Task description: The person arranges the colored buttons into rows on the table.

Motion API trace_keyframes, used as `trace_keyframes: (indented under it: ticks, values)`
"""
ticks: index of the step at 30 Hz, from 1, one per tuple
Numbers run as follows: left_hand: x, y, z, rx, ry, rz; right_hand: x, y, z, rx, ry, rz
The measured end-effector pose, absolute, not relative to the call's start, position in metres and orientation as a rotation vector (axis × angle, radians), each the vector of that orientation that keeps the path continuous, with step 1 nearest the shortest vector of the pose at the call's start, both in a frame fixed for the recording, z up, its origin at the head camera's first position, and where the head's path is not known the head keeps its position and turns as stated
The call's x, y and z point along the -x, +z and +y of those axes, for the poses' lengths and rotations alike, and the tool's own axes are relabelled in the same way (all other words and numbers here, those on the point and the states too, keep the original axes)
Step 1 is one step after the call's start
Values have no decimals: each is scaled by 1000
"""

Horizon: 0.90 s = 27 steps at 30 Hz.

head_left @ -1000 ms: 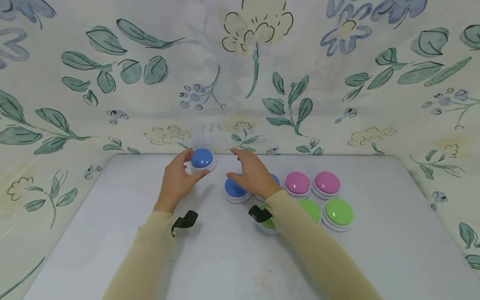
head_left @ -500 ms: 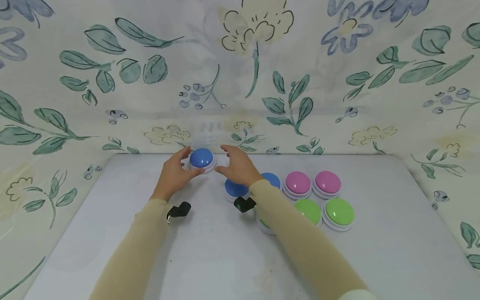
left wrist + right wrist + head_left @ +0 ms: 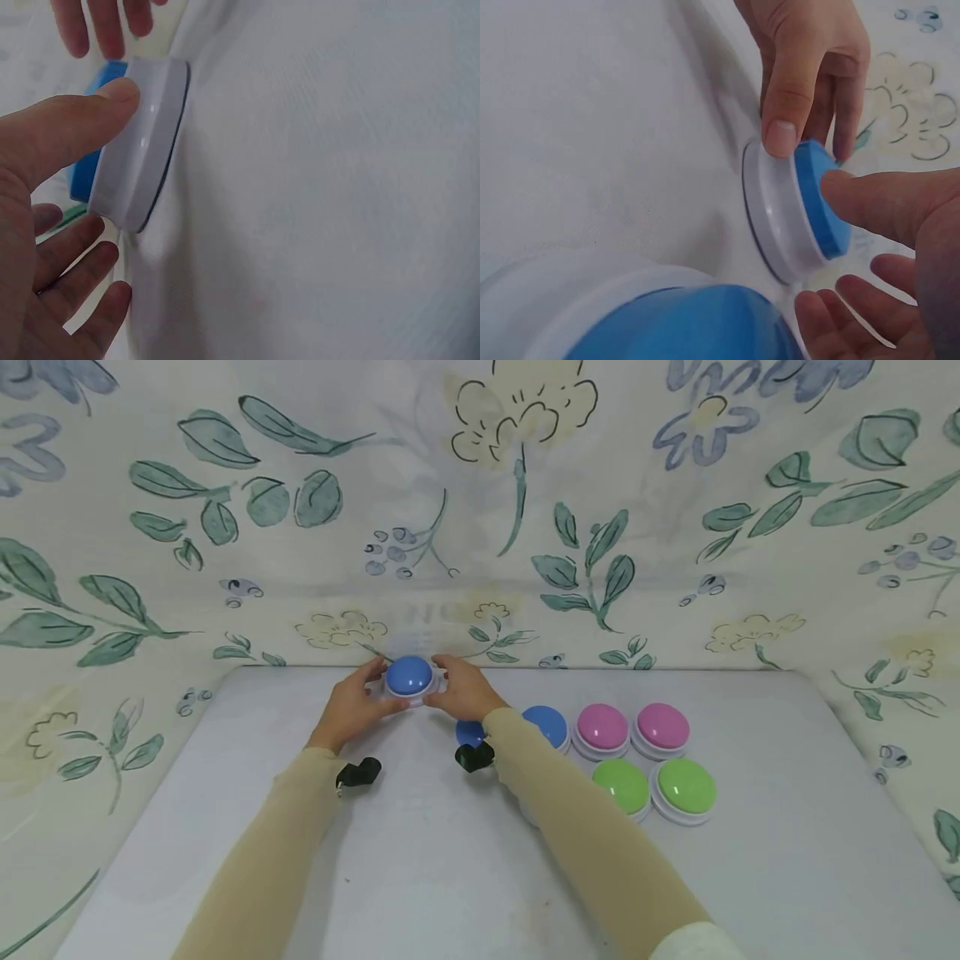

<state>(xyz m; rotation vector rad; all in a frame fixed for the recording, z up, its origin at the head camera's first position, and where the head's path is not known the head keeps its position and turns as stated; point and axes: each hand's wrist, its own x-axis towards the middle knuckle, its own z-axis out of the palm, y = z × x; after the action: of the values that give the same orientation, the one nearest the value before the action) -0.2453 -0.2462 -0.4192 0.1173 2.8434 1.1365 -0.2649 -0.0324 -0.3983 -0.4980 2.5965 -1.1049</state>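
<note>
A push button with a blue dome and white base [image 3: 409,675] is at the far edge of the white table, between both hands. My left hand [image 3: 351,706] grips its left side. In the left wrist view, the left thumb [image 3: 112,101] presses on the white base, with the other fingers behind it. From the right, my right hand [image 3: 467,689] holds the rim with thumb and fingers curved about it. The right thumb [image 3: 870,202] overlaps the blue dome in the right wrist view. A second blue button [image 3: 469,732] lies partly hidden below the right wrist.
Right of the hands stand a third blue button [image 3: 547,725], two pink buttons [image 3: 602,725] and green buttons [image 3: 686,787]. The right sleeve [image 3: 577,835] covers most of another button's white base [image 3: 527,812]. A floral cloth [image 3: 660,577] rises behind the table [image 3: 405,860].
My right hand has moved left, over the second blue button, and reached the held button's right side. The left hand and its button have barely shifted.
</note>
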Motion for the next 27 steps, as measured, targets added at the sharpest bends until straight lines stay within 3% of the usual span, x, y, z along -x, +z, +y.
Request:
trace_keyframes:
  ticks: [27]
  values:
    - [256, -430, -247, -218, 1040, 2908, 286, -406, -46, 586, -966, 2563]
